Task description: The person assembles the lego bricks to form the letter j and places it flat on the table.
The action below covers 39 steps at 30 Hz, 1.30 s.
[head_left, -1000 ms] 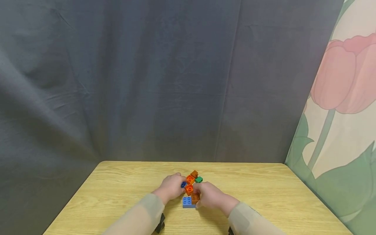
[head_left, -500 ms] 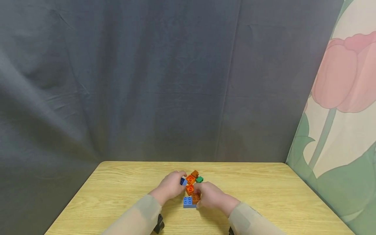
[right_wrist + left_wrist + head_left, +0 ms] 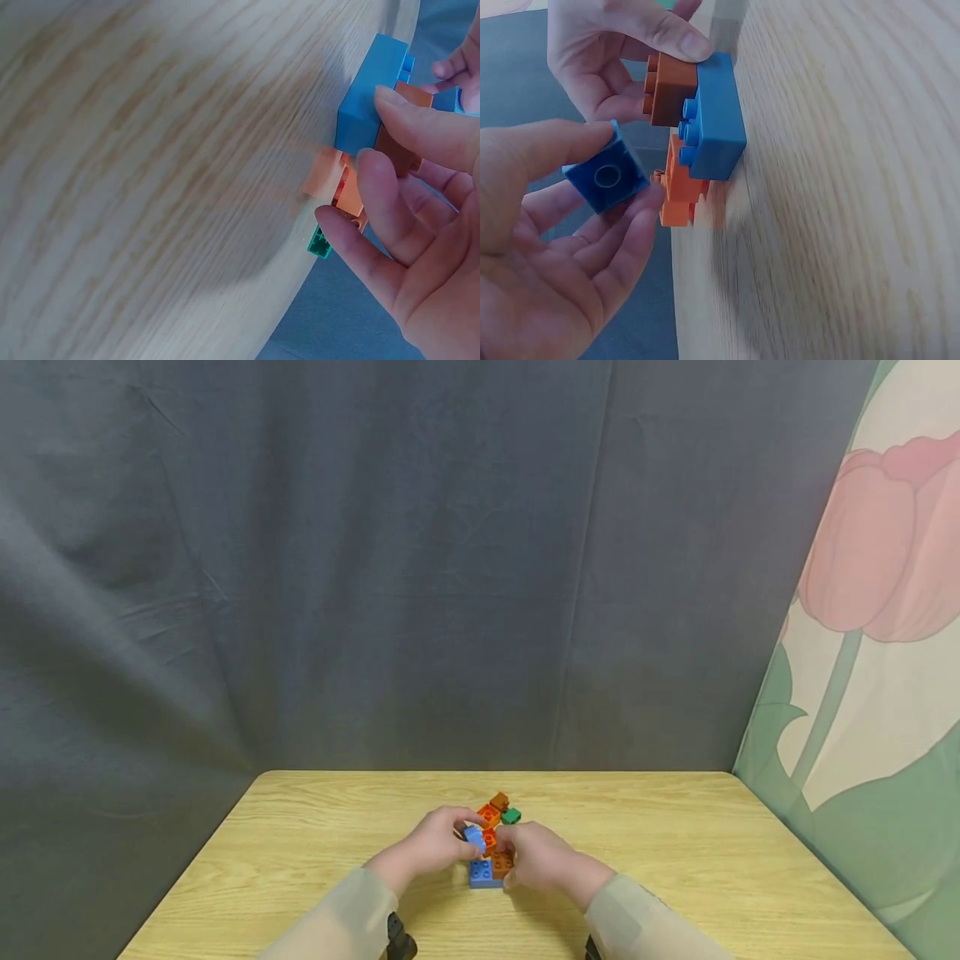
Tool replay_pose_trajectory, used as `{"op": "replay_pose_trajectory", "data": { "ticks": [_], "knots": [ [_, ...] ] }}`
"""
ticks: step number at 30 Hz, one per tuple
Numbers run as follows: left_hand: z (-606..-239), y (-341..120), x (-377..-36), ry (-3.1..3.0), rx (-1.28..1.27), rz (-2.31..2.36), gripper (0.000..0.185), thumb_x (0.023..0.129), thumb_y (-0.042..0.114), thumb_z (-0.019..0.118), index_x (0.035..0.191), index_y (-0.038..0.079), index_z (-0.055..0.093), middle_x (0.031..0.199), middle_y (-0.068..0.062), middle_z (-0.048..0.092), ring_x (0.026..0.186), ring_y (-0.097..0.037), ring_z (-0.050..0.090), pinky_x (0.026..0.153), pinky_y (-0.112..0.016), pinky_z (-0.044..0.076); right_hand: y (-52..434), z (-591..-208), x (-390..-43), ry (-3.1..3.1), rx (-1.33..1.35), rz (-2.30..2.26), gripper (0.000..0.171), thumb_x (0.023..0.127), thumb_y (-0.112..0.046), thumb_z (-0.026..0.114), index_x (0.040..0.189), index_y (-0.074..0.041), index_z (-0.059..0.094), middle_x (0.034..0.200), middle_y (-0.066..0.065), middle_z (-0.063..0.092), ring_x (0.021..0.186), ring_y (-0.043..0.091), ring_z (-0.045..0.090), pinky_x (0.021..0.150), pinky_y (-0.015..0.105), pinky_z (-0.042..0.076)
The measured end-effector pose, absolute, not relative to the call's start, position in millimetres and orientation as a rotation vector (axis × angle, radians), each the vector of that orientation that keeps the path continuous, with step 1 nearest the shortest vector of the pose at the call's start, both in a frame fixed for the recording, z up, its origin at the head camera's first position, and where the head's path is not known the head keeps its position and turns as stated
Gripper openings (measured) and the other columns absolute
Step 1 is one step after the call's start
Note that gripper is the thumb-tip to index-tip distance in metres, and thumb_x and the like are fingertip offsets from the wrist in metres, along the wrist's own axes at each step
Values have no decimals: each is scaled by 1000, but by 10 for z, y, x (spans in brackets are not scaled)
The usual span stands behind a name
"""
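A light blue brick (image 3: 475, 837) is pinched between the thumb and fingers of my left hand (image 3: 431, 843), above the table. The left wrist view shows this blue brick (image 3: 606, 177) tilted, its hollow underside towards the camera. My right hand (image 3: 542, 857) grips a brown brick (image 3: 502, 864) that sits on the right part of a longer blue brick (image 3: 482, 874) on the table. In the right wrist view, my thumb lies across the brown brick (image 3: 395, 142) close to the long blue brick (image 3: 367, 101). The studs on the long brick's left part are bare.
Just beyond the hands, orange bricks (image 3: 489, 814) lie with hollow sides up. A green brick (image 3: 512, 816) and another brown brick (image 3: 499, 801) lie behind them on the wooden table (image 3: 645, 827). A dark cloth (image 3: 450, 568) hangs behind the table.
My left hand has lifted the small blue brick from beside the orange bricks, turned it and brought it nearer the long blue brick. My right hand stays on the brown brick.
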<state>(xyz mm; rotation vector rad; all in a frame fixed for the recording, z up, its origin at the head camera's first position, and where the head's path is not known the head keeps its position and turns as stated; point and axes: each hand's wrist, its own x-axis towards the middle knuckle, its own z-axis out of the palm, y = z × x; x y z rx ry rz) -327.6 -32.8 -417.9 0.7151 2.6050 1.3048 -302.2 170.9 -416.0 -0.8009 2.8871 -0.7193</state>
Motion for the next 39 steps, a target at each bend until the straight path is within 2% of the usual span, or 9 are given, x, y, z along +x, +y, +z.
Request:
{"op": "replay_pose_trajectory", "data": {
  "ticks": [3,6,10,14,17,23,28,39],
  "knots": [
    [-4172,-342,-3248,2592,736,1289,43,83,7,78,123,2,66,110,-8,60,90,-21,53,73,-36,49,1706,-4157,-3021,2883,-782,-723,37,68,-9,90,89,-17,61,80,-10,57,68,11,47,64,30,44],
    [-4179,-358,-3234,2571,748,1284,36,83,5,78,118,2,68,113,-7,60,91,-21,54,75,-37,50,1705,-4159,-3022,2877,-763,-726,37,69,-8,90,90,-17,61,80,-9,57,67,12,47,64,30,44],
    [-4211,-380,-3234,2548,738,1299,24,82,6,80,105,9,70,105,0,62,89,-20,55,78,-40,48,1707,-4157,-3025,2872,-743,-733,36,69,-7,90,90,-16,62,81,-8,58,68,12,49,65,30,45],
    [-4258,-407,-3241,2567,715,1297,24,82,5,80,100,12,65,101,0,60,89,-20,55,79,-42,48,1708,-4147,-3040,2868,-738,-745,36,69,-6,89,90,-16,61,83,-7,59,68,13,49,65,30,45],
    [-4279,-425,-3235,2571,700,1285,28,81,3,80,101,11,63,99,-1,58,89,-21,55,77,-42,48,1706,-4150,-3043,2862,-728,-748,36,70,-6,89,90,-15,61,82,-7,58,67,13,48,64,30,44],
    [-4300,-440,-3211,2544,691,1235,30,82,5,80,110,7,69,104,0,60,91,-20,55,79,-41,48,1699,-4166,-3031,2850,-707,-766,36,70,-5,89,89,-15,60,82,-6,58,67,14,49,62,30,44],
    [-4309,-422,-3187,2529,719,1210,28,82,5,80,108,7,71,102,2,60,88,-18,54,78,-37,49,1697,-4171,-3024,2848,-704,-765,35,70,-6,89,90,-16,61,83,-7,59,68,14,50,64,31,44],
    [-4292,-365,-3143,2686,863,953,36,82,11,81,117,7,71,108,4,67,87,-5,57,79,-27,51,1707,-4152,-3029,2860,-721,-745,36,69,-5,89,88,-16,61,83,-8,59,69,14,48,65,31,44]
  ]
}}
